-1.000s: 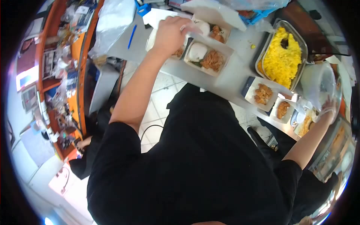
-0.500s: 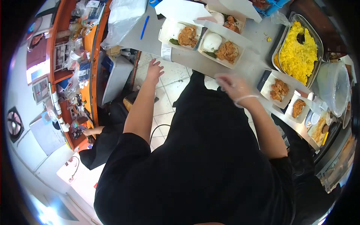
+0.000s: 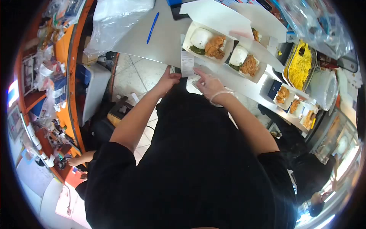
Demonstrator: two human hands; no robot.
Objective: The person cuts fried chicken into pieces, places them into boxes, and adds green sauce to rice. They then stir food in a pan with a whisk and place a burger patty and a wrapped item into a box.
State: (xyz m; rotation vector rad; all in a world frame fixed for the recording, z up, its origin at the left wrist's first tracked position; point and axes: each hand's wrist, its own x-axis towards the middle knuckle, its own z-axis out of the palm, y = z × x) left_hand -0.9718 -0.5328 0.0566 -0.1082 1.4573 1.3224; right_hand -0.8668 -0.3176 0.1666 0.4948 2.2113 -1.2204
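Note:
A white printed receipt [image 3: 187, 64] hangs over the front edge of the steel counter [image 3: 162, 51]. My left hand [image 3: 168, 81] is at the counter edge just left of it, fingers apart and holding nothing. On the other side, my right hand [image 3: 210, 85], in a clear plastic glove, stretches its index finger to the receipt's lower right edge. Behind the receipt stands an open meal box [image 3: 192, 53] with white rice, greens and fried chicken [image 3: 215, 47]. A second open box [image 3: 260, 78] beside it holds similar food.
A blue pen [image 3: 153, 28] and clear plastic bags [image 3: 116, 23] lie on the counter's left part. To the right are a tray of yellow rice [image 3: 299, 68] and small boxes of fried chicken [image 3: 282, 94]. Another person's hand [image 3: 77, 159] reaches toward the left shelves.
My right hand has moved left, away from beside the boxes, to the receipt. My left hand has come right toward it. The view has turned and shifted.

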